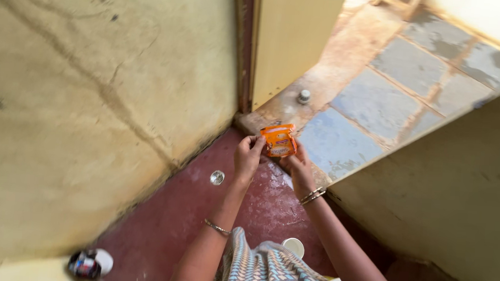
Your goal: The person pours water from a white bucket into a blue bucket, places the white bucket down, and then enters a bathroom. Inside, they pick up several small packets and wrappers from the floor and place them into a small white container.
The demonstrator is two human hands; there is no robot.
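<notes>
Head view | our left hand (248, 156) and right hand (298, 168) both pinch the orange sachet (278, 140) | above the red floor (181, 217)

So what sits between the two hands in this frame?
An orange sachet, pinched at its left edge by the left hand and backed by the right hand. Nothing else lies between them in the head view.

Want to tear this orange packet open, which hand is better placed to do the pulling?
Probably the left hand: its fingertips pinch the top corner of the orange packet, while the right hand supports it from below and behind, suited to steadying.
</notes>
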